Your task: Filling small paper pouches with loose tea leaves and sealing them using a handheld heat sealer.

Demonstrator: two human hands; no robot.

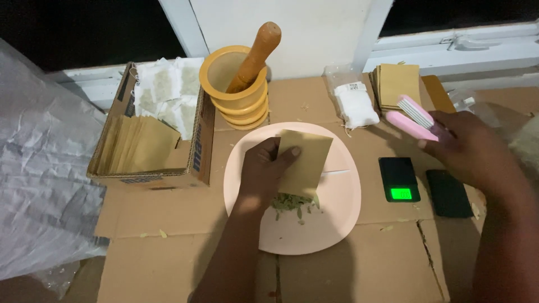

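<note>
My left hand (pixel 264 171) holds a tan paper pouch (pixel 306 163) upright over a pale pink plate (pixel 331 224). A small heap of green dried leaves (pixel 289 203) lies on the plate just under the pouch's lower edge. Off to the right, my right hand (pixel 469 148) grips a pink handheld sealer (pixel 414 118) with a ribbed white jaw, above the cardboard surface and apart from the plate.
A yellow mortar (pixel 238 98) with a wooden pestle (pixel 255 56) stands behind the plate. To the left, a cardboard box (pixel 196 160) holds tan pouches and white filter bags. A small scale with a green display (pixel 398 179), a dark phone (pixel 448 193), a stack of pouches (pixel 398 84) and a bag of white sachets (pixel 355 104) sit at right.
</note>
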